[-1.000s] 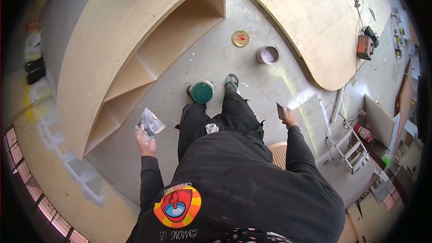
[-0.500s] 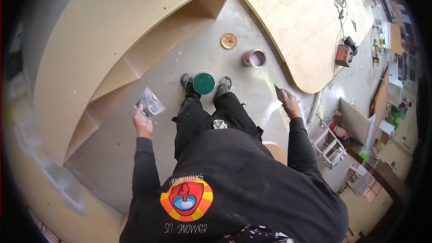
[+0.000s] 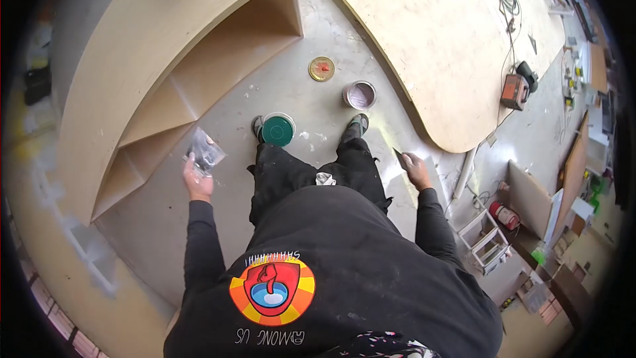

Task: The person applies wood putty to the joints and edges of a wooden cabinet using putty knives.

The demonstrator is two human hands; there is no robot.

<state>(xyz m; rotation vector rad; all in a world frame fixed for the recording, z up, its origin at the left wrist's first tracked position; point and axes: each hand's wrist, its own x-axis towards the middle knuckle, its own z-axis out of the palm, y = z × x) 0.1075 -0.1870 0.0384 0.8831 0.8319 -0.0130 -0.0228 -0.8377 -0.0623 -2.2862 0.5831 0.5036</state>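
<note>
My left hand is closed on the edge of a crumpled clear plastic bag with something greyish inside that I cannot make out. It is held out in front of the curved wooden unit. My right hand grips a putty knife, its dark blade pointing forward and left; the handle is hidden by the fingers. Between my feet, close to the left shoe, stands a tub with a green lid. Ahead of the right shoe is an open can with pale purplish-grey contents.
A round gold lid with a red smear lies on the floor. The curved plywood unit stands at left, a large plywood panel at right with an orange-and-black device and cables. A white step stool and red cylinder are farther right.
My right foot has stepped forward and to the right, toward the open can. Both hands have shifted slightly left in view, still holding the bag and the putty knife.
</note>
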